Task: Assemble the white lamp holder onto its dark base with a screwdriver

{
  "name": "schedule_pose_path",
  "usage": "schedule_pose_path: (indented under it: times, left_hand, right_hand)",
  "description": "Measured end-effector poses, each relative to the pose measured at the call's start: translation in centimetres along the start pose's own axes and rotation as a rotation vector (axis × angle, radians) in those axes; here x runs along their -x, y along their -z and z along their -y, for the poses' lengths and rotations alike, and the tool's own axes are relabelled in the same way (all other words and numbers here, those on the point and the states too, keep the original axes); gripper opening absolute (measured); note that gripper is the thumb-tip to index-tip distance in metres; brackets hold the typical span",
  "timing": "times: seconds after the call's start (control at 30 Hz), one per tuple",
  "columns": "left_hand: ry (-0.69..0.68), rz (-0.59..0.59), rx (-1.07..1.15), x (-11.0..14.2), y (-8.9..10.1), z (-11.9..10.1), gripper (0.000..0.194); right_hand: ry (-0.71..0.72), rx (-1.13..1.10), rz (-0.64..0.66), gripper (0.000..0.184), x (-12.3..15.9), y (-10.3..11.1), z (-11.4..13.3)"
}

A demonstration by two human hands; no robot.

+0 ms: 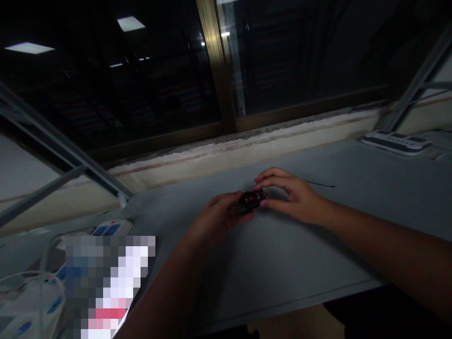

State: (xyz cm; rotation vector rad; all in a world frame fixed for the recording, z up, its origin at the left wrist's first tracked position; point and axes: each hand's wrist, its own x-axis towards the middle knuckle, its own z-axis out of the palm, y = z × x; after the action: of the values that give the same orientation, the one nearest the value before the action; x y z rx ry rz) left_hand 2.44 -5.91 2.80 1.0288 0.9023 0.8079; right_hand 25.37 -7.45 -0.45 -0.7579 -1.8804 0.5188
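Observation:
A small, glossy, dark maroon object [250,200] with a green part at its left end and a pale, clear-looking right end is held just above the grey table [300,263]. My left hand [221,212] wraps around its green end. My right hand [287,195] arches over the other end, fingertips on top and thumb against the near side. Beyond the right hand lies a screwdriver [319,183], its thin metal shaft showing and its green handle mostly hidden. A tiny metallic speck, perhaps a screw [264,217], sits on the table below the object.
A white power strip [395,142] lies at the back right. On the left are another power strip [113,229], white cables [42,282] and a pixelated, bright-screened item [116,282]. Metal frame bars [70,146] slant up at both sides. A dark window [148,84] stands behind the table.

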Motion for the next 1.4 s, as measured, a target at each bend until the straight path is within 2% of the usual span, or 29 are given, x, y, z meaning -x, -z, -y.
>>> schedule_pose_path:
  times: [0.07,0.3,0.9,1.0,1.1,1.17,1.23,1.3,1.4]
  left_hand:
    - [-0.009,0.017,0.004,0.1,0.0,0.1,0.019]
    - [-0.015,0.041,-0.03,0.4,-0.3,0.0,0.021]
    - [-0.092,0.069,-0.119,0.4,-0.2,0.3,0.035]
    - [-0.253,-0.058,-0.089,0.2,0.3,-0.5,0.036]
    - [-0.462,-0.325,0.015,-0.1,2.1,-2.1,0.035]
    - [-0.567,-0.508,0.085,-0.1,3.9,-3.4,0.029]
    - [-0.645,-0.636,0.167,0.2,5.6,-4.5,0.022]
    - [-0.724,-0.703,0.226,0.5,6.6,-5.2,0.015]
    - [-0.761,-0.729,0.277,0.4,7.0,-5.4,0.013]
  right_hand:
    - [0.042,0.064,0.027,0.029,0.1,-0.4,0.1]
    - [0.065,0.03,0.055,0.031,0.1,-0.5,0.0]
    - [0.081,0.083,0.105,0.032,0.3,-0.5,-0.6]
    - [0.06,0.128,0.067,0.051,0.4,-0.5,-0.9]
    - [0.011,0.233,0.01,0.061,0.5,-0.4,-1.1]
    - [0.034,0.33,0.039,0.05,0.5,-0.4,-1.2]
    - [0.092,0.427,0.107,0.032,0.6,-0.5,-1.2]
    - [0.144,0.502,0.183,0.02,0.7,-0.8,-1.2]
    - [0.194,0.555,0.279,0.019,0.9,-1.5,-1.1]
